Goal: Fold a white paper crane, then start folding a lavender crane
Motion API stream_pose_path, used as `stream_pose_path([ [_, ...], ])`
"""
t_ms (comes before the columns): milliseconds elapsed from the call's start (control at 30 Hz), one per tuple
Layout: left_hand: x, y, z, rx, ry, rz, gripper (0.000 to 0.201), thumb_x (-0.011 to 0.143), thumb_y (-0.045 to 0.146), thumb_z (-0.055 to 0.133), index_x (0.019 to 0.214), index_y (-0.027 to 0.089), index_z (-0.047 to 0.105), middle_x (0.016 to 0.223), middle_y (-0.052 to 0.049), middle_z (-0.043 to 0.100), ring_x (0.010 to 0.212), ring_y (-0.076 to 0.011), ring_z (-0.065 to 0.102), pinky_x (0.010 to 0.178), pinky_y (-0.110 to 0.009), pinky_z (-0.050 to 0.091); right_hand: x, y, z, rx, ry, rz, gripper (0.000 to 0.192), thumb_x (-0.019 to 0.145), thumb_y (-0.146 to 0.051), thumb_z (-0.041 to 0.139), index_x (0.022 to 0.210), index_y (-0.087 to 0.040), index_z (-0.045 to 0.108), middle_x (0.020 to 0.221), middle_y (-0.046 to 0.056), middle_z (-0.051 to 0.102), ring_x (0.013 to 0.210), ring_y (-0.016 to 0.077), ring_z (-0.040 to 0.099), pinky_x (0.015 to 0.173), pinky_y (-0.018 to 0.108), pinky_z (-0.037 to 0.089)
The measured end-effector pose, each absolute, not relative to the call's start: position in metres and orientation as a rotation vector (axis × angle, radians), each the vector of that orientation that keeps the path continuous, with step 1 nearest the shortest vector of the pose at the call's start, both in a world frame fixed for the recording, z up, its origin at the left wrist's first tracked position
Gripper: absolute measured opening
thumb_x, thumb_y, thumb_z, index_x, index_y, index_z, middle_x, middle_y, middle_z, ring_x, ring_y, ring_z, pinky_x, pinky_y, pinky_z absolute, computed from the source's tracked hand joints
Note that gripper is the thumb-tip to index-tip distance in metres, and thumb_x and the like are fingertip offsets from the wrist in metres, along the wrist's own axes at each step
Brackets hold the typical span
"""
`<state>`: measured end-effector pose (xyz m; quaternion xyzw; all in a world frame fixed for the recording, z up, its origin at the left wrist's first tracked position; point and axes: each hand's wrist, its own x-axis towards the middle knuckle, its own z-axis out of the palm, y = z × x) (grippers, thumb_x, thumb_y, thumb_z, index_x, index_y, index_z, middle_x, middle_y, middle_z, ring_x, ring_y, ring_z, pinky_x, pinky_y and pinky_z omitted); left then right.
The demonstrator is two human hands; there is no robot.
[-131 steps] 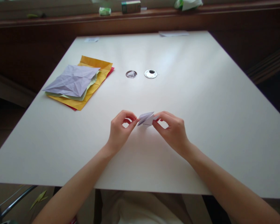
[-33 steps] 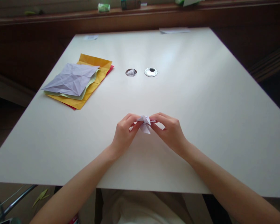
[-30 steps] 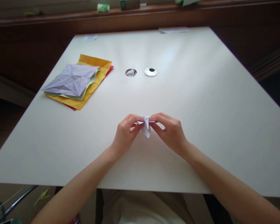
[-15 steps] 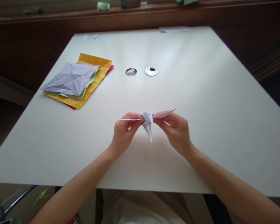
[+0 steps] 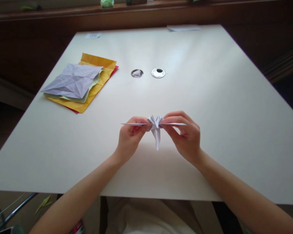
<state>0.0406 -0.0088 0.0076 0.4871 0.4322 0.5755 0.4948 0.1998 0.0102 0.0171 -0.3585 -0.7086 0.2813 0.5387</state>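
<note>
A small folded white paper figure [image 5: 156, 125] is held just above the white table [image 5: 210, 113], near its front edge. Its two thin flaps stick out flat to the left and right, and a narrow point hangs down from the middle. My left hand [image 5: 130, 136] pinches the left flap between thumb and fingers. My right hand [image 5: 185, 135] pinches the right flap the same way. Both hands sit close together with the figure's middle between them.
A stack of creased sheets [image 5: 78, 83], pale purple on top of green, yellow and red, lies at the far left. Two round metal-rimmed holes [image 5: 158, 72] sit mid-table. Small paper slips lie at the far edge. A wooden ledge with small items runs behind.
The compact folded packet has been pulled apart sideways: the two flaps now spread flat left and right, and a point has dropped down in the middle. My hands moved slightly apart.
</note>
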Motion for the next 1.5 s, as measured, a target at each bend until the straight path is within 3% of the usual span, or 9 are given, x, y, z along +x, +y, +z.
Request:
stream_pose_path([
  [100, 0.04, -0.009, 0.009, 1.108, 1.067, 1.329, 0.006, 0.077, 0.024, 0.066, 0.078, 0.019, 0.063, 0.077, 0.001, 0.064, 0.07, -0.0106, 0.062, 0.065, -0.022, 0.051, 0.203, 0.014, 0.021, -0.803, -1.815, 0.379, 0.019, 0.075, -0.007, 0.063, 0.083, -0.024, 0.064, 0.085, 0.002, 0.057, 0.075, 0.0137, 0.058, 0.061, 0.029, 0.051],
  [233, 0.037, -0.006, 0.014, 1.031, 1.056, 1.233, 0.01, 0.074, 0.027, 0.069, 0.075, 0.018, 0.064, 0.077, 0.001, 0.063, 0.069, -0.0112, 0.061, 0.062, -0.022, 0.051, 0.206, 0.018, 0.022, -0.706, -1.897, 0.29, 0.02, 0.074, -0.008, 0.064, 0.085, -0.024, 0.064, 0.079, 0.003, 0.06, 0.077, 0.0166, 0.058, 0.064, 0.032, 0.051],
  [667, 0.034, -0.005, 0.015, 0.93, 0.934, 1.193, 0.013, 0.073, 0.027, 0.07, 0.072, 0.016, 0.063, 0.075, 0.001, 0.064, 0.071, -0.01, 0.061, 0.069, -0.023, 0.052, 0.203, 0.011, 0.02, -0.784, -1.515, 0.845, 0.022, 0.075, -0.005, 0.064, 0.084, -0.025, 0.07, 0.086, 0.001, 0.062, 0.077, 0.015, 0.062, 0.067, 0.033, 0.053],
  [1500, 0.039, -0.006, 0.002, 0.676, 0.802, 1.189, 0.005, 0.074, 0.022, 0.069, 0.072, 0.02, 0.064, 0.073, 0.005, 0.064, 0.073, -0.0062, 0.061, 0.073, -0.018, 0.049, 0.196, 0.01, 0.016, -0.881, -1.267, 1.028, 0.013, 0.074, -0.013, 0.066, 0.08, -0.024, 0.069, 0.085, -0.001, 0.064, 0.081, 0.0134, 0.062, 0.069, 0.028, 0.052],
])
